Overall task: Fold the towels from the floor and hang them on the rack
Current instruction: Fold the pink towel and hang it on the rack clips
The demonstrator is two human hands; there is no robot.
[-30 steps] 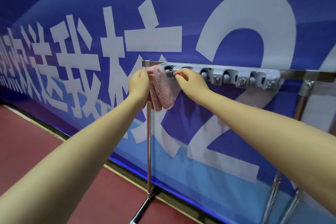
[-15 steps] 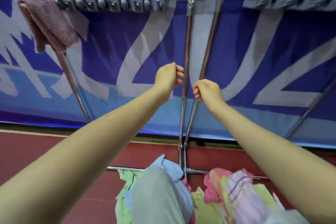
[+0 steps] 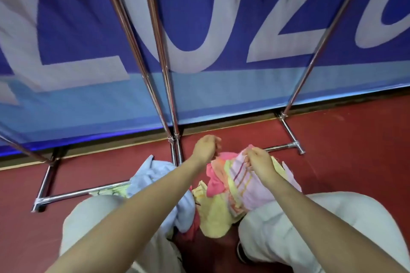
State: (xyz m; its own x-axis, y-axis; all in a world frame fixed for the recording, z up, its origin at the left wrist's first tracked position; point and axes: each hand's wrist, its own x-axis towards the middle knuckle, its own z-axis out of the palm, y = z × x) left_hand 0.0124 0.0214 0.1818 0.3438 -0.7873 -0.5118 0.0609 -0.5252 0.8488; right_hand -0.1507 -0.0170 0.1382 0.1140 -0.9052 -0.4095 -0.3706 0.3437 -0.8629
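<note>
head view, looking down at a crouch; knees frame the pile. notes run left to right.

rack foot (image 3: 73,194): a chrome floor bar lies across the red floor (image 3: 355,162) at left, and two near-upright poles (image 3: 170,117) meet the floor at centre, in front of the blue banner (image 3: 66,29). the hanging rail is out of frame above.

light blue towel (image 3: 144,173): crumpled, leftmost in the pile, partly under the left forearm and touching the left knee.

left hand (image 3: 205,150): hangs above the far edge of the pile, just right of the pole bases. fingers loosely curled, holding nothing that i can see; fingertips look apart from the cloth.

pink towel (image 3: 214,180) and yellow towel (image 3: 213,213): bunched mid-pile, between the knees, under and beside the striped one.

striped towel (image 3: 248,186): pale pink with coloured stripes, topmost on the right side of the pile, long axis running from the far edge back toward the right knee.

right hand (image 3: 258,162): fingers curled down into the striped towel's far edge, pinching a fold of it.

judgement: the pick-up step is in hand. the right hand already has the striped towel; the free corner lies down and to the right of the left hand, just beside it. the left hand is the nearer free one, so it should drop to that same far edge for a two-handed lift. risk: the towels underneath may drag up too.
</note>
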